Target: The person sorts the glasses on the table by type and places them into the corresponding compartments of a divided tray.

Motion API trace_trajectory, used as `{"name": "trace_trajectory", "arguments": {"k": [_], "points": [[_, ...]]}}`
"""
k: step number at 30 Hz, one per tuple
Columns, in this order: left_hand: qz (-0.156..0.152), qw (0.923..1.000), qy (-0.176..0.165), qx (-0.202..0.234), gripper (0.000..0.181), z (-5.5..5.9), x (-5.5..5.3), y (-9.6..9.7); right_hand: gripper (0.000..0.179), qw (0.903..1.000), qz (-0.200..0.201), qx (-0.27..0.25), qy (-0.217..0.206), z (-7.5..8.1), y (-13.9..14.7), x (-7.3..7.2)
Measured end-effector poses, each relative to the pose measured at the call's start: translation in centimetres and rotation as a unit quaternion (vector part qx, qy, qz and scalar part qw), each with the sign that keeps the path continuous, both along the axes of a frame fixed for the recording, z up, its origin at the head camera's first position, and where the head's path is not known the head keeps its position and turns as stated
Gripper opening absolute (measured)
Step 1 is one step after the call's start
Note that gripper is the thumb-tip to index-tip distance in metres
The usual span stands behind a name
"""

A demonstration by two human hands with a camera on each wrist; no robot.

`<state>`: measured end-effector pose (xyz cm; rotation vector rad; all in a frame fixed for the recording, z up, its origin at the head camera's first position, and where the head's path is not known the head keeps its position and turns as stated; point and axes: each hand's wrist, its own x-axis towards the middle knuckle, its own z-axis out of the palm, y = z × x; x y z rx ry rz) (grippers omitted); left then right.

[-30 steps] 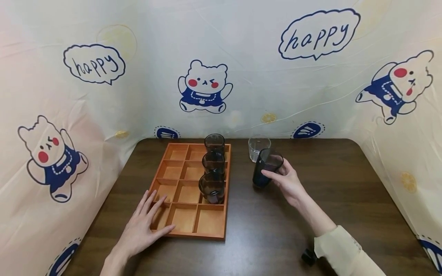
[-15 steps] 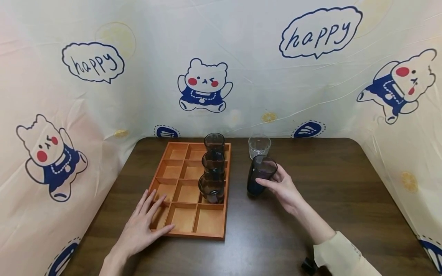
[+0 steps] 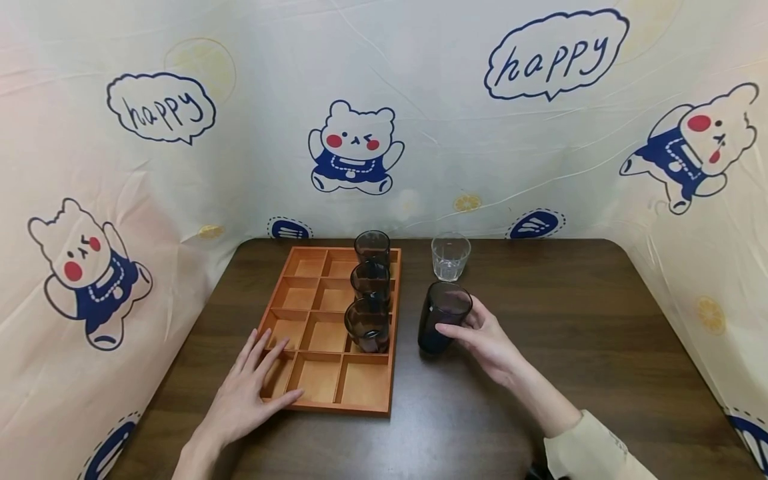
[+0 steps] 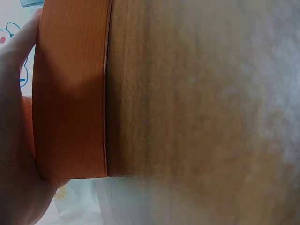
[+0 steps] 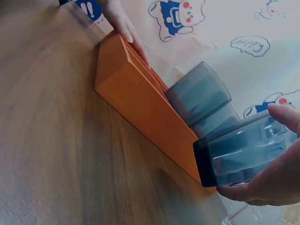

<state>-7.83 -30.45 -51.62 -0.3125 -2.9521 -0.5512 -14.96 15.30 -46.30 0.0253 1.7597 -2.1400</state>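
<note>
My right hand [image 3: 492, 347] holds a tall dark-tinted glass [image 3: 443, 317] between thumb and fingers, just right of an orange wooden compartment tray [image 3: 366, 383]. In the right wrist view the held glass [image 5: 248, 152] is tilted, its dark base toward the tray's side wall [image 5: 136, 103]. Three dark glasses stand in the tray's right column: a rear one [image 3: 372, 247], a middle one [image 3: 370, 280] and a nearer one [image 3: 366, 323]. The front right compartment holds nothing. My left hand [image 3: 237, 400] rests with spread fingers on the tray's front left corner.
A clear glass [image 3: 450, 257] stands on the dark wooden table [image 3: 558, 300] behind the held glass. Patterned cloth [image 3: 420, 133] surrounds the table's back and sides. Part of a small black object [image 3: 538, 472] shows beside the right sleeve.
My right hand has brought the dark glass toward me and slightly left, away from the clear glass and nearer the tray's front. The left hand and the tray have stayed put.
</note>
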Motion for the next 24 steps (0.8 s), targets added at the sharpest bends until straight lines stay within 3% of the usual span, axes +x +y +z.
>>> {"name": "trace_trajectory", "arguments": {"k": [5,24], "points": [[0.002,1.0,-0.004,0.0,0.1,0.1,0.0,0.0,0.073,0.9995,0.028,-0.01,0.007,0.0,-0.6,0.6],[0.001,1.0,-0.002,0.001,0.099,-0.2,-0.2,-0.1,0.073,0.996,0.069,-0.054,0.016,-0.2,-3.6,2.0]]}}
